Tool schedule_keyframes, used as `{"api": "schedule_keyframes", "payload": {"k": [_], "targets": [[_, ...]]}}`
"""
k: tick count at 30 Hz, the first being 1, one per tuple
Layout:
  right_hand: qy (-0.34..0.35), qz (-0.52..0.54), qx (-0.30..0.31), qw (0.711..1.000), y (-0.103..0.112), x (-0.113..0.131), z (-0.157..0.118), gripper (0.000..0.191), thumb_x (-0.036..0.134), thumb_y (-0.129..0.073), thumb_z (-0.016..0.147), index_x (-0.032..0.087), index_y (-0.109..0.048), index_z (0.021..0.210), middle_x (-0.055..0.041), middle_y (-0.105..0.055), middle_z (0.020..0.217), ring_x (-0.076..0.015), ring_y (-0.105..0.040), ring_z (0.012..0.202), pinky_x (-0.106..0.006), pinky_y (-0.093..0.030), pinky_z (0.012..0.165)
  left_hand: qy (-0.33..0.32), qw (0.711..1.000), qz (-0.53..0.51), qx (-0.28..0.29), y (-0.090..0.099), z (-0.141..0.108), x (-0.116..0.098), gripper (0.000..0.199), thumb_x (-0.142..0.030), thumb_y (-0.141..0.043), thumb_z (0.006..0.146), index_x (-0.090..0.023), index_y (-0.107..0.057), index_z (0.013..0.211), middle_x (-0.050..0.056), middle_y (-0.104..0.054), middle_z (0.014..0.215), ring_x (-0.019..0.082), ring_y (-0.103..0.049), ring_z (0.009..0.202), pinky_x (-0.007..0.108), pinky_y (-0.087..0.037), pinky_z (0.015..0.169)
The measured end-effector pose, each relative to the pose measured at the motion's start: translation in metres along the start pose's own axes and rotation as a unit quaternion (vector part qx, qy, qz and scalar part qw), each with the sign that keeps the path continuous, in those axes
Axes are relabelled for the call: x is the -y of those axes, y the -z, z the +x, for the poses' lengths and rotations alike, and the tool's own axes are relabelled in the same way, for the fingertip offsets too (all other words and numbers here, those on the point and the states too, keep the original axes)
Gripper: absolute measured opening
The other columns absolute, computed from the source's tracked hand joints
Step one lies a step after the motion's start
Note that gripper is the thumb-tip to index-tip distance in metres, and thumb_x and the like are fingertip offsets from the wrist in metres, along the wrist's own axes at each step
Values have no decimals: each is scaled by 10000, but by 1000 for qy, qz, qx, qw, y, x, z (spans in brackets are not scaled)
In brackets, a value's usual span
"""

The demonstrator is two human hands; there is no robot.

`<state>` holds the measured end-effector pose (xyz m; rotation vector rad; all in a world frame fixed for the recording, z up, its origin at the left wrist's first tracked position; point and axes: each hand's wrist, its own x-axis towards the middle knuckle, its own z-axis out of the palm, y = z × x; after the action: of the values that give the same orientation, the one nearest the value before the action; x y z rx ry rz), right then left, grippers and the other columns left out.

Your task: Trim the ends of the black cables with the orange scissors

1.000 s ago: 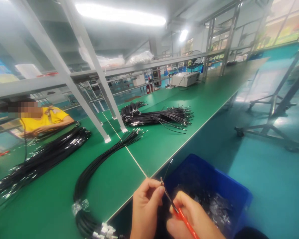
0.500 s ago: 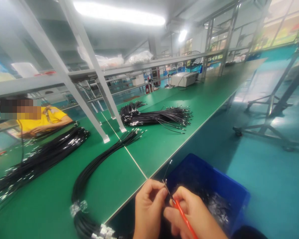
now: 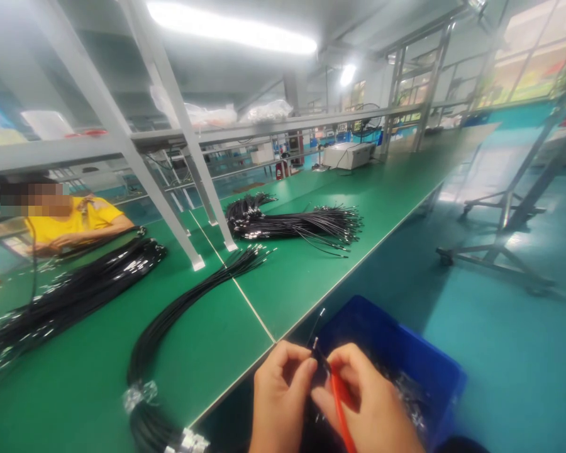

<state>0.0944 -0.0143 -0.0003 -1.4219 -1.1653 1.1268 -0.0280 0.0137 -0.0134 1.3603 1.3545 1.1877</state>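
Observation:
My left hand (image 3: 280, 396) is closed, thumb and forefinger pinching a thin black cable (image 3: 314, 347) near its pale metal tip. In my right hand (image 3: 375, 402) is a tool with red handles, seemingly pliers (image 3: 342, 412); its dark jaws lie close to the left fingertips and are partly hidden. Both hands are close together at the table's front edge, over a blue bin (image 3: 434, 355). To their left, a curved bundle of black cables (image 3: 158, 333) lies on the green table (image 3: 217, 349), wrapped in clear plastic near its lower end.
Another cable pile (image 3: 292, 223) lies farther back. A larger one (image 3: 85, 283) is at left, near a person in yellow (image 3: 80, 220). Grey shelf posts (image 3: 170, 176) stand on the table. A white box (image 3: 346, 156) sits beyond; a wheeled metal frame (image 3: 500, 233) stands right.
The pliers have tilted more upright, and their jaws have drawn back slightly from the cable's tip. The left hand keeps its pinch. The view has shifted slightly.

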Motion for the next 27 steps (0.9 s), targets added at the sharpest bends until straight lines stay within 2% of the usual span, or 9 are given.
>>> {"api": "schedule_keyframes", "payload": {"k": [3, 5, 7, 10, 14, 20, 24, 27], "targets": [[19, 37, -32, 999, -1, 0, 2, 170, 294, -647, 642, 236, -525, 746, 48, -597, 558, -154, -568, 503, -252, -442, 494, 4, 1000, -3, -8, 1, -1, -1, 85, -246, -637, 738, -175, -633, 690, -1, -630, 631, 163, -572, 595, 233, -434, 554], [51, 76, -84, 992, -1, -1, 7, 225, 296, -678, 647, 240, -533, 809, 26, -639, 676, -166, -613, 594, -264, -487, 568, 4, 1000, -8, -1, 1, -3, -1, 67, -231, -632, 734, -175, -627, 696, -1, -628, 640, 162, -571, 599, 231, -435, 554], [92, 110, -108, 984, -2, -1, 13, 252, 284, -696, 658, 244, -532, 845, 0, -662, 790, -174, -635, 686, -272, -510, 631, 6, 1000, -13, 10, 0, -4, -1, 64, -222, -619, 737, -175, -618, 694, -1, -623, 640, 157, -563, 589, 228, -432, 544], [124, 148, -98, 976, -5, 2, 23, 195, 269, -674, 710, 247, -531, 841, 11, -650, 760, -163, -636, 696, -264, -520, 639, -1, 1000, -7, 19, -3, -7, -2, 71, -213, -603, 749, -174, -609, 690, -1, -618, 639, 150, -550, 576, 228, -428, 547], [120, 140, -92, 978, -12, 1, 27, 178, 208, -666, 716, 248, -522, 813, 55, -592, 667, -131, -605, 610, -232, -509, 592, -17, 1000, 7, 16, -7, -10, -3, 91, -208, -594, 758, -173, -604, 674, -2, -605, 632, 146, -540, 576, 229, -427, 560], [46, 233, -23, 971, -17, -15, 22, 323, 109, -691, 666, 249, -524, 905, 31, -623, 793, -161, -647, 755, -274, -536, 705, 11, 999, -40, 19, -7, -11, -1, 168, -279, -596, 780, -164, -603, 658, 7, -607, 616, 145, -530, 572, 229, -428, 551], [40, 268, -2, 963, -15, -15, 17, 327, 133, -713, 674, 260, -529, 913, 37, -637, 824, -146, -646, 766, -268, -536, 733, 33, 997, -67, 14, -5, -9, -8, 157, -276, -647, 727, -158, -604, 633, -3, -607, 599, 131, -515, 549, 218, -413, 534], [45, 290, -13, 956, -16, -16, 19, 303, 197, -737, 665, 256, -550, 897, 23, -668, 806, -140, -646, 713, -243, -534, 669, 51, 995, -89, -6, -5, -8, -16, 154, -264, -683, 662, -151, -601, 596, -15, -595, 558, 113, -489, 511, 211, -395, 515]]}}
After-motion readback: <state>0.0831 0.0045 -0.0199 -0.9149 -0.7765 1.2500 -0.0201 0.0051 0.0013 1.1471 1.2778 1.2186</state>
